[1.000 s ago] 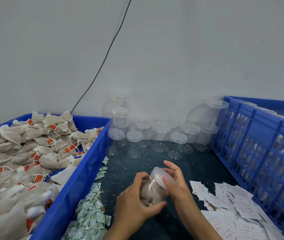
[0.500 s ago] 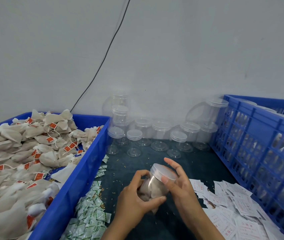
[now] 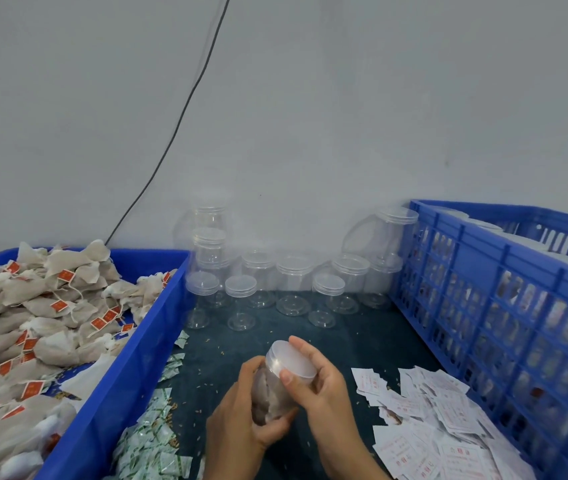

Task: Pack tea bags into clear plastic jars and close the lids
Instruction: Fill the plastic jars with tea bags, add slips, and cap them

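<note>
Clear plastic forms the jar [image 3: 272, 393] held tilted above the dark tabletop [image 3: 362, 337] near the bottom centre of the view; brownish tea bags are visible through its wall, so filling of this jar appears complete. The left hand [image 3: 241, 420] is wrapped around the jar's body from below, while the right hand [image 3: 317, 382] grips the translucent lid [image 3: 291, 358] at its rim, thumb on the near edge and fingers [image 3: 301, 344] curled over the far edge. The lid sits on the mouth; whether it is fully tightened cannot be told, so the step in hand is judged to be the closing of this jar. Much of the task remains: a group of empty lidded jars [image 3: 293, 282] stands at the back of the tabletop against the wall, and the blue crate on the left [image 3: 130, 368] is heaped with loose tea bags [image 3: 43, 306]. The slatted blue crate on the right [image 3: 483, 306] seems to hold filled jars, though its contents are seen only dimly. Small green-and-white sachets [image 3: 151, 445] lie beside the left crate, and white printed slips [image 3: 431, 420] are scattered by the right crate.
</note>
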Action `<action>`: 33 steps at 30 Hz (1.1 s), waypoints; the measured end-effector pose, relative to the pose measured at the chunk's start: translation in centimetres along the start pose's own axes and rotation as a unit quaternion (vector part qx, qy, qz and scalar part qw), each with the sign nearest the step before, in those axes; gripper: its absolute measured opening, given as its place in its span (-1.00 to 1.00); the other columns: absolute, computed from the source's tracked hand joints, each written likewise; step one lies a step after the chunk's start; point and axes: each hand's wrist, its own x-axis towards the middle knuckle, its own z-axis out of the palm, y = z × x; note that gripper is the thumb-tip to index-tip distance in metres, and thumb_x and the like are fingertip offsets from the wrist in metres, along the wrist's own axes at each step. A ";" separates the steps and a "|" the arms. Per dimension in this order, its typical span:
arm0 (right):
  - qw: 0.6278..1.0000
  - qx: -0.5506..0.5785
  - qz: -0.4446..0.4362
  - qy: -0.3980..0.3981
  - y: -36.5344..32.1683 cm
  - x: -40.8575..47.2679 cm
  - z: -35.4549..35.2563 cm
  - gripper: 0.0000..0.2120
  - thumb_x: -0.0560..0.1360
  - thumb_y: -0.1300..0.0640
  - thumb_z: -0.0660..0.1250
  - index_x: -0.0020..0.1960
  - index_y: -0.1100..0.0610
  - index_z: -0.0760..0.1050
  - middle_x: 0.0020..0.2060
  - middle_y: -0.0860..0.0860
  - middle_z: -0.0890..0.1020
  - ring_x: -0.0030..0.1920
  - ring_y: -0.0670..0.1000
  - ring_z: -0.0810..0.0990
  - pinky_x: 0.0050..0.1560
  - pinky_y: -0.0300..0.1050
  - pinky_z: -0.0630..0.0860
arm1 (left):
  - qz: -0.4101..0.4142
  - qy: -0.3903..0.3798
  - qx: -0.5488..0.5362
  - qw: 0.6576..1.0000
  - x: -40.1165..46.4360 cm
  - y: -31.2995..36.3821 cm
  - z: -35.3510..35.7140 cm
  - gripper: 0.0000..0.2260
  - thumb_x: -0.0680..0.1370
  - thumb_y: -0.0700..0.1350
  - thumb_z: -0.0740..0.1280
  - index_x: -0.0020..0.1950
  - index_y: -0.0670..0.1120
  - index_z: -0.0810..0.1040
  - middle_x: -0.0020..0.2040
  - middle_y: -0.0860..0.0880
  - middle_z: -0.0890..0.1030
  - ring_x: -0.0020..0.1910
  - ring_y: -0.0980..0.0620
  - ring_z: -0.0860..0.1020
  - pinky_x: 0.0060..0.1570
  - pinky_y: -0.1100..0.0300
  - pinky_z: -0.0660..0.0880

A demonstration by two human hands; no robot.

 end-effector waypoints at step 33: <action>0.950 -0.303 -0.070 -0.003 -16.6 0.3 -11.0 -0.27 0.34 -0.07 0.53 0.35 -0.14 0.18 0.12 -0.08 0.45 0.06 -0.13 0.49 -0.07 -0.36 0.45 | 0.105 0.026 -0.155 0.982 1.7 16.3 3.7 -0.39 0.11 0.37 0.45 0.11 0.36 0.36 -0.08 0.33 0.63 -0.17 0.25 0.64 -0.09 0.04 0.61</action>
